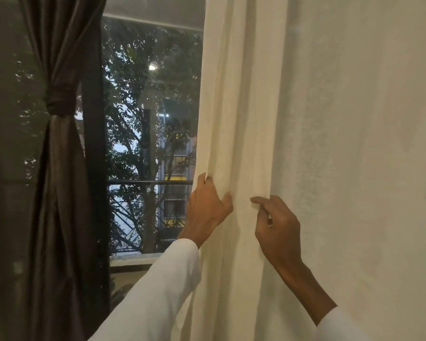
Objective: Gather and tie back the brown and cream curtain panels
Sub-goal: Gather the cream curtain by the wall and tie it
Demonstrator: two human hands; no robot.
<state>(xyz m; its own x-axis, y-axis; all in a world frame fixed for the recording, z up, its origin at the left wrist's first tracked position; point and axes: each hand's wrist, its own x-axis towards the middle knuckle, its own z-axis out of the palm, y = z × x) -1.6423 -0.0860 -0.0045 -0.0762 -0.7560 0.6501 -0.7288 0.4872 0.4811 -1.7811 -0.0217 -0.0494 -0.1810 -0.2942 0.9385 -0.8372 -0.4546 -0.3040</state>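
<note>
Both hands' fingers point(208, 179) pinching cream curtain point(241, 119) folds, gathered fabric between left hand point(207, 207) and right hand point(278, 230).

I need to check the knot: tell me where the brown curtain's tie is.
In the head view the tie sits at the left, wrapped around the gathered brown curtain, just left of the dark window frame.

Warm indoor light is falling on the pale cream fabric curtain point(244, 119), leaving it bright and slightly washed out at right. The dark brown satin curtain point(59, 168) at left is sitting in deep shade, its folds catching faint sheen. The glass window point(153, 107) is showing dim dusk outside, with a small round lamp glare point(152, 67) glowing. Verticals are bowing near the edges.
</note>
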